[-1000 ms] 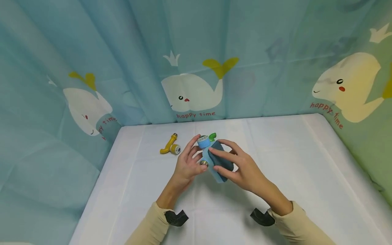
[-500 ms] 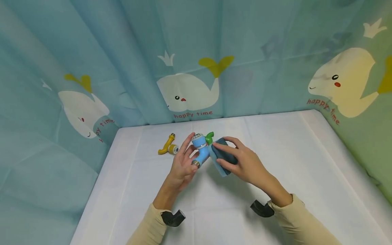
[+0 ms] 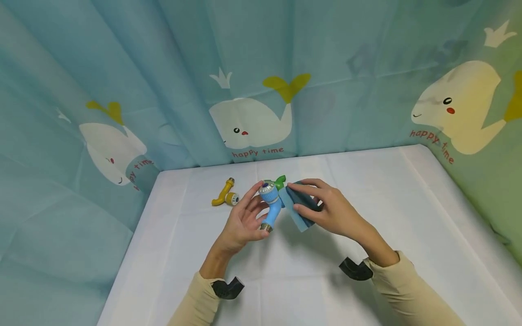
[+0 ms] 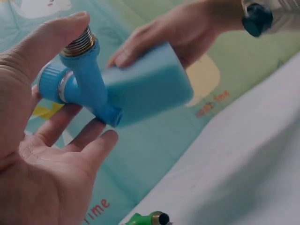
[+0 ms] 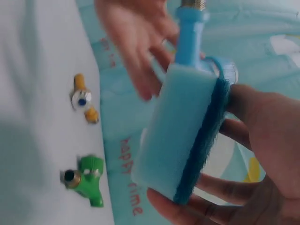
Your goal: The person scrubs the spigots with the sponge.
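Note:
Between the thumb and fingers of my left hand (image 3: 244, 221) is a blue faucet (image 3: 272, 209) with a ribbed knob and a threaded metal end. In the left wrist view the thumb presses that threaded end while fingertips support the body from below. My right hand (image 3: 328, 206) grips a sponge (image 5: 176, 131), light blue foam with a dark scouring layer. The foam sits right at the faucet's side, overlapping it in the left wrist view. Both things are held up above the table.
On the white table (image 3: 195, 253) lie a yellow faucet (image 3: 224, 194) to the left and a green faucet (image 5: 86, 180) behind the hands. A blue curtain (image 3: 171, 90) with whale prints stands along the table's back edge.
The blue faucet has turned in my left hand, so its knob and threaded end show more. My right hand with the sponge has shifted slightly to the right.

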Available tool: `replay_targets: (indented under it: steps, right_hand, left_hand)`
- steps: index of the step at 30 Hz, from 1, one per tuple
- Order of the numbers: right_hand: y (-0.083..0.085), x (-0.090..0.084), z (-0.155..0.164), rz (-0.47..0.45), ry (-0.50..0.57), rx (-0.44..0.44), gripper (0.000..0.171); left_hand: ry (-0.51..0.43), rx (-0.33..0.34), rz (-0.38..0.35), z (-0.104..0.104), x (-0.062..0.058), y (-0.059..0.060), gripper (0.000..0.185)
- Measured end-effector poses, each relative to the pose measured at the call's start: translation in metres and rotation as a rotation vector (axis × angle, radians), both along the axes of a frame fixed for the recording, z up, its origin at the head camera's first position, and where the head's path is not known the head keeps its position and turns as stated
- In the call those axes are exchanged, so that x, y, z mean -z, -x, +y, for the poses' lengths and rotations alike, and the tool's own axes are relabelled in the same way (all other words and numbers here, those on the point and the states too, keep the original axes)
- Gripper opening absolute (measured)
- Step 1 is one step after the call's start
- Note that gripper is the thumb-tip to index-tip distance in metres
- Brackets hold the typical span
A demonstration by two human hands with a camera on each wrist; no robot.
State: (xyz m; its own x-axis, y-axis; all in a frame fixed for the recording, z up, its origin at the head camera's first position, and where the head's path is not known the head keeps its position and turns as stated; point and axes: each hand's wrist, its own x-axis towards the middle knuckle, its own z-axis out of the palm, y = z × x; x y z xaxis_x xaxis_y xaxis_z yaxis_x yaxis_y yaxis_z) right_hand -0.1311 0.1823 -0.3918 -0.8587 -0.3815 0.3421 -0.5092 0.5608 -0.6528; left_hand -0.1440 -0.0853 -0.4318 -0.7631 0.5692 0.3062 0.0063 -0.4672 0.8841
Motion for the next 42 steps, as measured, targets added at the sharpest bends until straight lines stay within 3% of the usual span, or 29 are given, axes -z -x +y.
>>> replay_targets:
  steps: [4, 7, 10, 14, 18, 22, 26, 29, 32, 37, 42]
  right_hand:
    - [0.002, -0.002, 0.0, -0.05, -0.019, -0.051, 0.05]
    - [0.003, -0.001, 0.001, -0.031, -0.062, -0.007, 0.05]
    - [0.003, 0.001, 0.0, -0.018, -0.009, -0.006, 0.05]
    - [0.001, 0.004, -0.004, 0.024, -0.015, -0.013, 0.052]
    - [-0.002, 0.004, -0.009, 0.139, -0.035, 0.091, 0.053]
    - [-0.006, 0.001, -0.021, 0.222, 0.055, 0.038, 0.057]
    - [-0.005, 0.007, -0.026, 0.282, -0.035, 0.046, 0.056]
    - [0.0, 0.016, -0.019, 0.283, -0.146, 0.12, 0.053]
    - [0.002, 0.02, -0.009, 0.231, -0.184, 0.151, 0.052]
    - [0.001, 0.017, -0.002, 0.166, -0.131, 0.158, 0.052]
    - [0.0, 0.018, -0.006, 0.18, -0.053, 0.117, 0.053]
  left_hand:
    - [0.011, 0.007, 0.014, -0.001, 0.0, 0.0, 0.116]
    - [0.019, 0.003, 0.003, -0.003, 0.001, 0.0, 0.117]
    - [0.012, -0.003, -0.015, -0.002, 0.003, 0.0, 0.116]
    - [-0.052, -0.023, -0.086, 0.003, 0.005, 0.001, 0.115]
    - [-0.097, -0.09, -0.182, 0.01, 0.005, 0.001, 0.114]
    - [-0.091, -0.176, -0.265, 0.017, 0.004, 0.002, 0.111]
    - [-0.109, -0.193, -0.354, 0.025, 0.004, 0.003, 0.113]
    - [-0.112, -0.211, -0.4, 0.027, 0.004, 0.001, 0.112]
    - [-0.09, -0.232, -0.417, 0.027, 0.005, 0.001, 0.107]
    - [-0.081, -0.228, -0.454, 0.026, 0.004, 0.001, 0.1]
    - [-0.064, -0.223, -0.494, 0.027, 0.003, 0.002, 0.104]
